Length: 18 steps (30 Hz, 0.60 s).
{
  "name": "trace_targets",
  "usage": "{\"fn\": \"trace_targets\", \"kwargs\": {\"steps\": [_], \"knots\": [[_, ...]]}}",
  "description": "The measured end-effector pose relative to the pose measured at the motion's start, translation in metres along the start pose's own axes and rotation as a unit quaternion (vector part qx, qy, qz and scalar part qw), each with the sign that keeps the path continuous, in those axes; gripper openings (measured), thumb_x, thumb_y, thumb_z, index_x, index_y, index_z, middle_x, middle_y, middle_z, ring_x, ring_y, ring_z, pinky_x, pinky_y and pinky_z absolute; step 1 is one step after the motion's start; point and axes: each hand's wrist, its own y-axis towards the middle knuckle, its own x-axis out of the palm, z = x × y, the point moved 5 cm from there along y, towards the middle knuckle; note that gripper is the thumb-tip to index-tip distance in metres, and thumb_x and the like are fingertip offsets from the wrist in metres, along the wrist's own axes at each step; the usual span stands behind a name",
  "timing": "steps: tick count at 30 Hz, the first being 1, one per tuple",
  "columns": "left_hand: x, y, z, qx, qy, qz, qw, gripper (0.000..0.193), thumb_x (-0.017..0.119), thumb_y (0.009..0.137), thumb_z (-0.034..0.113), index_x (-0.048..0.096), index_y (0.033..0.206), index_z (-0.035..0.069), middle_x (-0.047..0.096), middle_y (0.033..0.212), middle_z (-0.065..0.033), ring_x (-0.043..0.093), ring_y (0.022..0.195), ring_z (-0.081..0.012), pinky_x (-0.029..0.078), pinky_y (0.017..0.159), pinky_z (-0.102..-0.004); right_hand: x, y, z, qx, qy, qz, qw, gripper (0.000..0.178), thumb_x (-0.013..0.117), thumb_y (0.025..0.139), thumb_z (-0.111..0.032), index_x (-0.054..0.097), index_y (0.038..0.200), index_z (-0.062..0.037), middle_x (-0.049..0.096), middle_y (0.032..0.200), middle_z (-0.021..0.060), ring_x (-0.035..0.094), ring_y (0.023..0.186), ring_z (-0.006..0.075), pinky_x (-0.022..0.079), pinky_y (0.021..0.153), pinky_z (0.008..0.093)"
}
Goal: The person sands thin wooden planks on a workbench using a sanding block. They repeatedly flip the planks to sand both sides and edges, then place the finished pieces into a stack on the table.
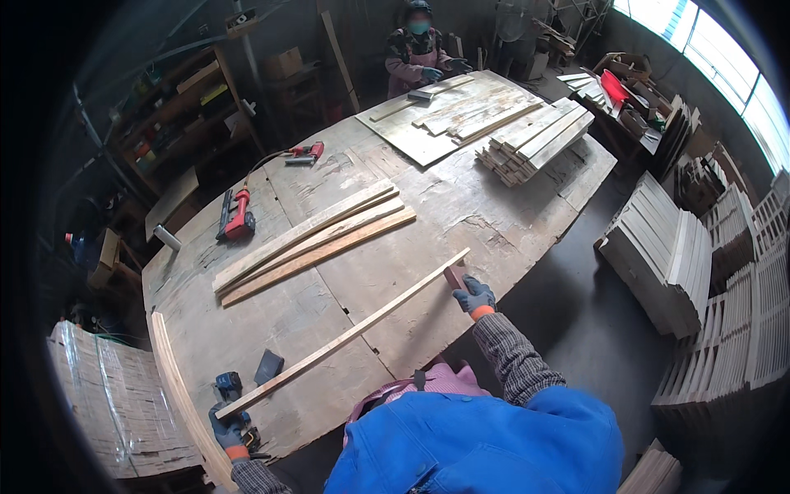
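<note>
A long, narrow wooden strip [354, 331] lies slantwise across the near part of the worktable [428, 325]. My left hand [227, 428], in a grey glove with an orange cuff, is closed on the strip's near left end. My right hand [475, 295], gloved alike, grips a brown sanding block [454, 277] at the strip's far right end. The block appears to touch the strip's side. Next to my left hand is a dark cordless drill [228, 381], partly hidden by the strip and hand. A dark grey block [269, 367] sits just behind the strip.
Several loose boards [317, 239] lie mid-table, with red nail guns [239, 217] [308, 154] beyond. Stacked slats [535, 142] stand at the far right. A co-worker [418, 53] stands at the far end. Slatted wooden panels [658, 247] are stacked on the floor to the right.
</note>
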Motion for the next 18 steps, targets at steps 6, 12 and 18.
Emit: {"fn": "trace_targets", "kwargs": {"steps": [6,12,18], "knots": [[-0.026,-0.005,-0.021,-0.121,-0.014,0.068,0.99,0.037,0.066,0.085,-0.007,0.056,0.119,0.003,0.062,0.109,-0.0082,0.062,0.103,-0.0207,0.052,0.094,-0.0336,-0.001,-0.048,-0.022,-0.014,-0.04,0.033,0.999,0.076,0.079,0.073,-0.055,0.061,0.139,-0.021,0.065,0.117,0.0227,0.064,0.113,0.0369,0.05,0.1,0.0436],[0.004,-0.006,0.044,-0.105,-0.001,0.068,0.992,0.027,0.065,0.088,-0.002,0.062,0.115,0.003,0.065,0.112,-0.0132,0.064,0.104,-0.0252,0.056,0.09,-0.0354,0.049,-0.098,-0.103,-0.13,0.004,-0.027,0.991,0.07,0.079,0.075,-0.048,0.063,0.137,-0.0203,0.065,0.121,0.0165,0.056,0.121,0.0365,0.042,0.108,0.0428],[0.009,0.004,0.068,-0.143,0.016,0.1,0.984,0.023,0.063,0.092,0.015,0.067,0.111,0.004,0.066,0.109,-0.0139,0.065,0.102,-0.0269,0.055,0.089,-0.0364,0.085,-0.162,-0.212,-0.193,-0.031,-0.143,0.97,0.066,0.08,0.076,-0.044,0.064,0.135,-0.0193,0.064,0.117,0.0156,0.058,0.112,0.0362,0.044,0.102,0.0438]]}}
